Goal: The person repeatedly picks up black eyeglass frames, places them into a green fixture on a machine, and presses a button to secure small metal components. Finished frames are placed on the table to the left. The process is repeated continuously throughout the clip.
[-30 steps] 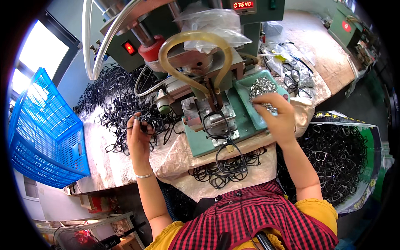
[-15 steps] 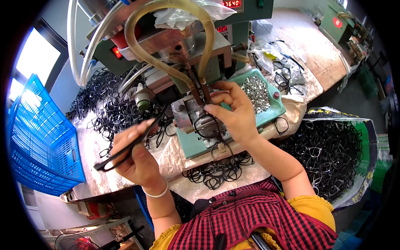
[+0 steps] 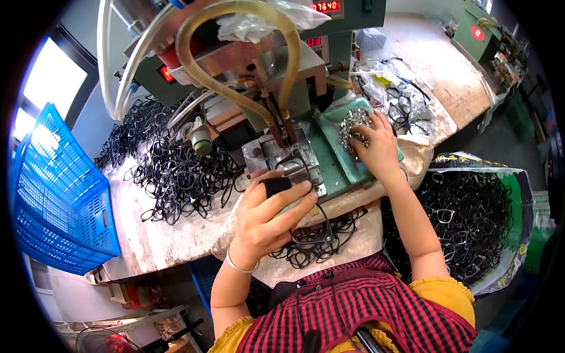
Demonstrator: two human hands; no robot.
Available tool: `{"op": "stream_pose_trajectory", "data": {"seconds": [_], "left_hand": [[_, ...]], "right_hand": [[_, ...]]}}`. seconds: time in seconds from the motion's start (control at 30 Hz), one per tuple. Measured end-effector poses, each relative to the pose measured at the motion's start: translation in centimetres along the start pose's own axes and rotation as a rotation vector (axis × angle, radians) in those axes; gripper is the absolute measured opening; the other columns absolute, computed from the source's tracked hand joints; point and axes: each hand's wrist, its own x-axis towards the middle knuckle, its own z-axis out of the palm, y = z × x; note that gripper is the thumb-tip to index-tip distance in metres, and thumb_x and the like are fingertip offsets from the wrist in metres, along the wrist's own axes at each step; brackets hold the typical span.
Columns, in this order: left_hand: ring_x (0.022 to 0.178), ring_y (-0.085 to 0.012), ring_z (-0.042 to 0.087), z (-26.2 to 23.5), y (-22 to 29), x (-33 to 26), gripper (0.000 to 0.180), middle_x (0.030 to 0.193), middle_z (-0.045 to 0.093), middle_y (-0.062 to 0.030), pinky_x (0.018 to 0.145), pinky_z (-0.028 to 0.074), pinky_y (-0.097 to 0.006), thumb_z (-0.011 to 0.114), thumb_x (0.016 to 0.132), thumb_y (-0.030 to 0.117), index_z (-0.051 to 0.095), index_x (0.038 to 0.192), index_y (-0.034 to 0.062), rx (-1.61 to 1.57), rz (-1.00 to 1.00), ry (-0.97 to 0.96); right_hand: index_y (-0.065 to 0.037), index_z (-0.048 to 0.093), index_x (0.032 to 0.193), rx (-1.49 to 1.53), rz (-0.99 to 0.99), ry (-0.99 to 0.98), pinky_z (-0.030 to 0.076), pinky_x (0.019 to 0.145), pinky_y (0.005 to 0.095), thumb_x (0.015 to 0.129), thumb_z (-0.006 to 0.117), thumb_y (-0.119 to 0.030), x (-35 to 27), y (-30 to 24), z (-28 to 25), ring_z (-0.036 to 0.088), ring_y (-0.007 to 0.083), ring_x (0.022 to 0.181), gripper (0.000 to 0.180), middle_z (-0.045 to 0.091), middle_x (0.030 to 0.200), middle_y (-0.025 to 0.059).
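My left hand (image 3: pixel 262 220) is at the front of the machine's metal jig (image 3: pixel 291 162). Its fingers are closed around a black eyeglass frame (image 3: pixel 327 226), partly hidden by the hand; one rim sits at the jig and another hangs toward me. A black patch shows at one of the fingers. Right of the jig, my right hand (image 3: pixel 376 147) reaches into a green tray (image 3: pixel 357 174), its fingers curled into a heap of small silver metal parts (image 3: pixel 353 126). Which part they pinch is too small to tell. Two copper-coloured electrodes (image 3: pixel 282 129) point down at the jig.
Black eyeglass frames are piled left of the machine (image 3: pixel 188 176), with more on the cloth at my lap (image 3: pixel 312 253). A large sack (image 3: pixel 521 235) full of frames stands at right. At left is a blue plastic basket (image 3: pixel 65 206). Hoses (image 3: pixel 294 47) loop above the jig.
My right hand left the jig and moved right into the tray of metal parts. My left hand came right to the jig; the dark frame it held out at left no longer shows there.
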Motion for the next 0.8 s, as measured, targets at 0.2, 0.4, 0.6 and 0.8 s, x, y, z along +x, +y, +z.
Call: {"op": "stream_pose_trajectory", "data": {"seconds": [0.2,0.4,0.6,0.8], "left_hand": [[0.084,-0.0250,0.063,-0.2,0.7,-0.3,0.042,0.110,0.070,-0.0017,0.086,0.056,-0.042,0.067,0.064,0.007,0.075,0.105,0.0117,0.043,-0.001,-0.050],[0.095,-0.0262,0.066,0.2,0.5,-1.9,0.039,0.117,0.070,-0.0024,0.092,0.054,-0.043,0.071,0.070,0.004,0.074,0.108,0.0120,0.051,-0.026,-0.048],[0.111,-0.0348,0.065,-1.7,2.6,-7.3,0.024,0.118,0.068,-0.0205,0.102,0.050,-0.046,0.067,0.092,0.006,0.064,0.113,-0.0031,0.231,-0.195,0.370],[0.114,-0.0314,0.061,-11.1,-1.0,-8.0,0.020,0.115,0.065,-0.0188,0.105,0.046,-0.044,0.061,0.096,0.001,0.057,0.116,-0.0037,0.649,-0.365,0.708]], "right_hand": [[-0.011,0.072,0.086,0.138,-0.093,0.099,0.049,0.099,0.0459,0.075,0.077,-0.017,-0.4,0.8,0.9,0.051,0.0358,0.130,0.014,0.061,0.129,0.0187],[-0.008,0.065,0.096,0.138,-0.357,-0.061,0.052,0.090,0.0465,0.076,0.069,-0.011,1.8,-0.4,2.5,0.053,0.0341,0.127,0.020,0.061,0.127,0.0166],[-0.005,0.073,0.091,0.283,-0.098,0.204,0.054,0.078,0.0393,0.081,0.074,-0.010,1.4,0.7,0.8,0.069,0.0309,0.084,0.012,0.072,0.087,0.0122],[-0.002,0.070,0.097,0.605,0.120,0.059,0.053,0.079,0.0318,0.082,0.070,-0.006,1.0,-0.6,0.0,0.069,0.0217,0.082,0.015,0.071,0.088,0.0108]]}}
